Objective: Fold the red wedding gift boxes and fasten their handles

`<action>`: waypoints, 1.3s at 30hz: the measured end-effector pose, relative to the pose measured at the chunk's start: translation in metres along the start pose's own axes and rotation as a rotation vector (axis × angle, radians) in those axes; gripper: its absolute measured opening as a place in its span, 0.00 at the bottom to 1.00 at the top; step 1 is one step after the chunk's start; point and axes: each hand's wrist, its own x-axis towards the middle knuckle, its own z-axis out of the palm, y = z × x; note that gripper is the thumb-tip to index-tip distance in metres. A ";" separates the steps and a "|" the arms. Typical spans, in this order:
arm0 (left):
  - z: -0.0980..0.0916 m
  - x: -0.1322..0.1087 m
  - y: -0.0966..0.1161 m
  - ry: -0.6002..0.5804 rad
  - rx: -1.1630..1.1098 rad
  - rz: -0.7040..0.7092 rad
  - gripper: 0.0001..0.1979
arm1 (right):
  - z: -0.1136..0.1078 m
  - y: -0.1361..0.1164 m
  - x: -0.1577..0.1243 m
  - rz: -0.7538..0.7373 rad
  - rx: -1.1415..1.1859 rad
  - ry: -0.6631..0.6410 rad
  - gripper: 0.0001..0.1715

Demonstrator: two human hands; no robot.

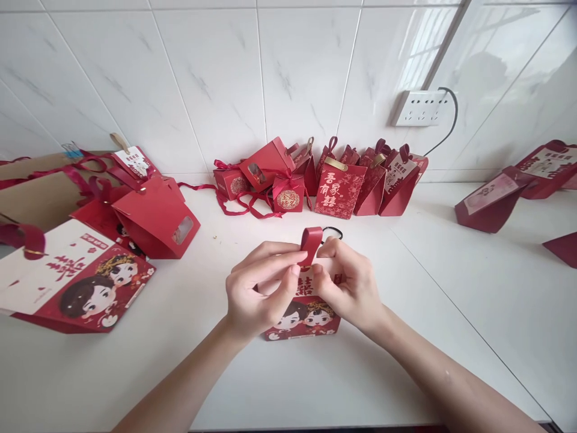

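A small red and white gift box point(301, 331) with two cartoon faces stands upright on the white counter in front of me. A dark red ribbon loop point(312, 240) rises from its top. My left hand point(264, 288) pinches the base of this ribbon from the left, thumb and forefinger close together. On the other side, my right hand point(349, 285) is closed on the upper right edge of the box, its thumb near the ribbon. Fingers cover much of the box's top. Behind the right fingers a thin black loop point(333, 230) shows.
Several red gift boxes point(340, 192) and loose ribbon point(234, 207) line the tiled wall. To the left are a larger cartoon-face box point(97, 294), a plain red box point(155, 213) and brown bags point(36, 195). More boxes point(489, 201) stand at right. A power strip point(421, 108) is on the wall.
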 end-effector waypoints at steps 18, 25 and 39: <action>0.000 0.001 0.001 -0.008 -0.039 -0.002 0.16 | 0.003 0.002 -0.003 0.010 0.002 0.013 0.09; -0.001 0.001 0.001 -0.026 -0.083 -0.009 0.18 | 0.003 0.002 -0.003 0.012 -0.005 0.023 0.09; 0.001 0.001 0.000 0.001 -0.033 0.047 0.17 | 0.002 0.003 -0.003 -0.051 0.015 0.028 0.08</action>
